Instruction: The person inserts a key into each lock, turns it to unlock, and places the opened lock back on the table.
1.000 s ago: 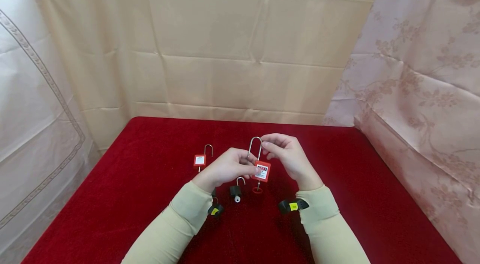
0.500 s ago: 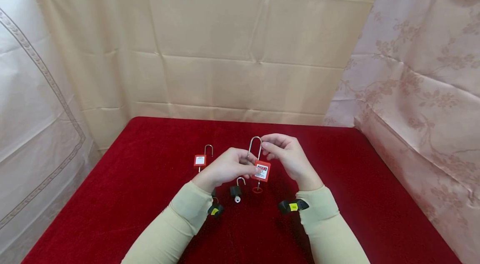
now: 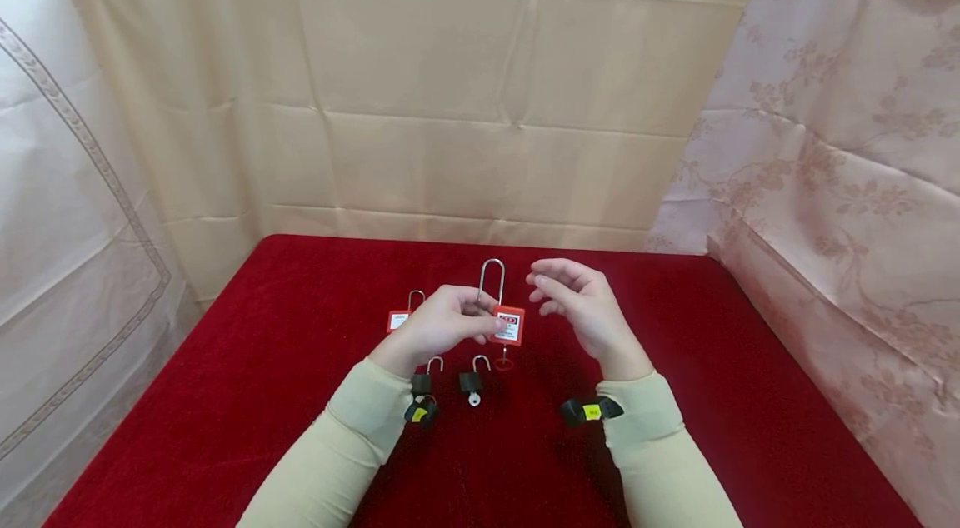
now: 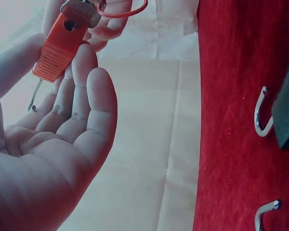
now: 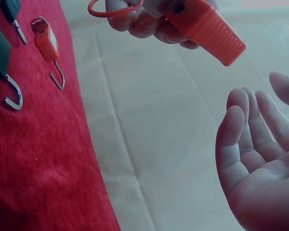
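In the head view my left hand (image 3: 438, 324) pinches a red padlock (image 3: 508, 328) between thumb and fingers, above the table. Its long silver shackle (image 3: 491, 268) points up, with one leg out of the body. A key with a red ring (image 3: 504, 363) hangs from the bottom. The left wrist view shows the padlock (image 4: 60, 50) against the fingertips, the key (image 4: 82, 12) sticking out of it. To the right, apart from the padlock, is my right hand (image 3: 581, 303), fingers loosely bent. Nothing is in that hand (image 5: 260, 159) in the right wrist view.
On the red cloth-covered table (image 3: 315, 295) lie two black padlocks, one left (image 3: 422, 384) and one right (image 3: 471, 383), both with raised shackles. Another red padlock (image 3: 398, 321) lies behind the left hand, partly covered by it. A beige curtain (image 3: 420, 95) hangs beyond the table.
The right hand has let go of the shackle and moved slightly right. My left hand has carried the red padlock a little left and up in the head view, uncovering the left black padlock.
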`<state>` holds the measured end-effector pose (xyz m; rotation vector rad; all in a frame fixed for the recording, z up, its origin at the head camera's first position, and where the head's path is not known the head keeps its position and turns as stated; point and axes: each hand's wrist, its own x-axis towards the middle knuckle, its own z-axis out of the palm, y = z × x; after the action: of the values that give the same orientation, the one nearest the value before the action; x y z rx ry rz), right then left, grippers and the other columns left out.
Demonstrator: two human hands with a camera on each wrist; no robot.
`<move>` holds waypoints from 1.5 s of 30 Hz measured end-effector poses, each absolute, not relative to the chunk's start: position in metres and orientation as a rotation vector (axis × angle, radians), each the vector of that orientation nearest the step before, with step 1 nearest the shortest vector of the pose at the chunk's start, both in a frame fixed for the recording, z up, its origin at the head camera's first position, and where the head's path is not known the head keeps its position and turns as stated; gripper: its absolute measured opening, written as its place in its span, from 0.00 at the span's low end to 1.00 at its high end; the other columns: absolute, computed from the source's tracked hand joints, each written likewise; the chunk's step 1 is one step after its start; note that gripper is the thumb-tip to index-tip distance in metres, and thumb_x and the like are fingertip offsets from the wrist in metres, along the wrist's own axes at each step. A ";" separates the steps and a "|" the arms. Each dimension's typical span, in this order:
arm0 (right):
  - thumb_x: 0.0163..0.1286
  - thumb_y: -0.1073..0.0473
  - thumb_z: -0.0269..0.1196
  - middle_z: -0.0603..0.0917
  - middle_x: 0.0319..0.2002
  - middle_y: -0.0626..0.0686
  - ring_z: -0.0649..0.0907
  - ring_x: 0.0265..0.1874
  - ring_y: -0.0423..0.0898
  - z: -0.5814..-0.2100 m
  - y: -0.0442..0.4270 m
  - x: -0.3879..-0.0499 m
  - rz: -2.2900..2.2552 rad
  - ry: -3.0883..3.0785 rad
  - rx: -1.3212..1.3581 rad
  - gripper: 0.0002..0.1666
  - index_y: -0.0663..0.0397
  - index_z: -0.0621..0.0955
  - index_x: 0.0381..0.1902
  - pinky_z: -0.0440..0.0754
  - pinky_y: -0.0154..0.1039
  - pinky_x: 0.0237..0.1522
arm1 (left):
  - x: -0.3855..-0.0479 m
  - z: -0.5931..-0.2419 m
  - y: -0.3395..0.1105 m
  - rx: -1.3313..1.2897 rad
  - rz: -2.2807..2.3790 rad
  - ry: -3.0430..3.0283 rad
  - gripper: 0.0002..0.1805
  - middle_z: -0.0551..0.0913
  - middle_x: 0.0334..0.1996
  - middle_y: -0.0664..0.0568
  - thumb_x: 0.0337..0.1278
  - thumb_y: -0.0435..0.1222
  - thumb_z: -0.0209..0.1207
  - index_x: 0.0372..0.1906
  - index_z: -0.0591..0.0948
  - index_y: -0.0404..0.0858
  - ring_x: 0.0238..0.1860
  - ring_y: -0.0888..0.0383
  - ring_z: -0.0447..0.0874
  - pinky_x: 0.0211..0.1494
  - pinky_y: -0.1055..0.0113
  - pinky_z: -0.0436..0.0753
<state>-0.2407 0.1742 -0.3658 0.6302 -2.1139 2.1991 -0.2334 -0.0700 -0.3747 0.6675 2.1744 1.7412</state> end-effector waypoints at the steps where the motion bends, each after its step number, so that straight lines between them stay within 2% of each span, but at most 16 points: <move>1: 0.73 0.66 0.64 0.87 0.45 0.56 0.86 0.36 0.49 -0.366 0.175 -0.241 2.202 -2.111 0.632 0.13 0.59 0.83 0.53 0.86 0.39 0.36 | -0.234 -0.374 -0.071 0.665 1.744 2.184 0.14 0.87 0.35 0.40 0.60 0.37 0.69 0.46 0.84 0.33 0.39 0.35 0.85 0.41 0.62 0.85; 3: 0.73 0.67 0.63 0.87 0.45 0.56 0.86 0.36 0.49 -0.365 0.176 -0.241 2.207 -2.107 0.633 0.12 0.59 0.83 0.53 0.87 0.39 0.36 | -0.234 -0.373 -0.072 0.661 1.749 2.197 0.14 0.87 0.35 0.38 0.60 0.36 0.69 0.47 0.84 0.32 0.38 0.36 0.85 0.42 0.61 0.85; 7: 0.73 0.66 0.64 0.87 0.45 0.57 0.86 0.37 0.49 -0.363 0.177 -0.242 2.193 -2.112 0.631 0.12 0.59 0.84 0.53 0.87 0.40 0.36 | -0.236 -0.369 -0.073 0.663 1.755 2.208 0.16 0.87 0.35 0.39 0.60 0.37 0.69 0.48 0.84 0.31 0.37 0.40 0.86 0.46 0.52 0.85; 11: 0.73 0.63 0.64 0.86 0.46 0.61 0.86 0.38 0.49 -0.362 0.179 -0.243 2.170 -2.141 0.610 0.12 0.58 0.84 0.53 0.87 0.40 0.37 | -0.242 -0.369 -0.078 0.634 1.759 2.233 0.17 0.88 0.36 0.44 0.61 0.37 0.69 0.51 0.83 0.31 0.38 0.41 0.86 0.46 0.51 0.85; 19: 0.74 0.60 0.64 0.82 0.51 0.69 0.86 0.40 0.51 -0.369 0.180 -0.251 2.214 -2.298 0.541 0.19 0.62 0.79 0.59 0.87 0.41 0.38 | -0.258 -0.382 -0.088 0.478 1.795 2.281 0.14 0.88 0.36 0.45 0.62 0.34 0.68 0.49 0.83 0.30 0.43 0.34 0.85 0.51 0.42 0.83; 26: 0.75 0.59 0.63 0.83 0.51 0.68 0.86 0.45 0.56 -0.377 0.174 -0.271 2.191 -2.456 0.497 0.22 0.64 0.77 0.62 0.87 0.46 0.43 | -0.275 -0.387 -0.093 0.338 1.715 2.399 0.13 0.88 0.32 0.46 0.62 0.35 0.68 0.45 0.83 0.29 0.34 0.51 0.87 0.41 0.56 0.87; 28: 0.75 0.59 0.63 0.83 0.51 0.66 0.87 0.46 0.57 -0.379 0.170 -0.276 2.177 -2.496 0.486 0.22 0.64 0.78 0.62 0.87 0.47 0.44 | -0.279 -0.386 -0.094 0.292 1.687 2.422 0.12 0.88 0.31 0.46 0.63 0.35 0.68 0.44 0.83 0.30 0.32 0.54 0.87 0.41 0.57 0.87; 34: 0.75 0.57 0.63 0.85 0.49 0.62 0.87 0.46 0.57 -0.380 0.156 -0.286 2.067 -2.644 0.483 0.22 0.63 0.79 0.61 0.87 0.48 0.45 | -0.290 -0.384 -0.095 0.203 1.600 2.480 0.12 0.88 0.32 0.46 0.62 0.38 0.69 0.42 0.85 0.32 0.35 0.51 0.87 0.41 0.57 0.87; 37: 0.75 0.58 0.63 0.85 0.50 0.64 0.87 0.47 0.59 -0.382 0.149 -0.291 2.002 -2.711 0.490 0.22 0.64 0.79 0.61 0.88 0.48 0.43 | -0.296 -0.385 -0.095 0.155 1.582 2.489 0.12 0.87 0.31 0.46 0.62 0.39 0.69 0.41 0.85 0.32 0.33 0.54 0.87 0.37 0.61 0.86; 42: 0.73 0.56 0.65 0.83 0.52 0.70 0.87 0.46 0.61 -0.388 0.143 -0.297 1.894 -2.823 0.466 0.21 0.63 0.81 0.57 0.88 0.47 0.40 | -0.301 -0.388 -0.091 0.143 1.528 2.503 0.12 0.88 0.29 0.46 0.61 0.39 0.69 0.39 0.86 0.32 0.32 0.53 0.87 0.36 0.61 0.86; 45: 0.73 0.55 0.66 0.83 0.51 0.69 0.87 0.46 0.62 -0.391 0.141 -0.298 1.860 -2.869 0.430 0.19 0.62 0.82 0.55 0.88 0.46 0.39 | -0.304 -0.390 -0.088 0.137 1.494 2.514 0.12 0.87 0.28 0.46 0.61 0.39 0.70 0.36 0.87 0.33 0.32 0.52 0.87 0.35 0.62 0.86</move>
<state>-0.2984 0.1413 -0.3909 0.4297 -2.8687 1.8596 -0.3037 -0.0882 -0.3903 0.1368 2.5143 1.4940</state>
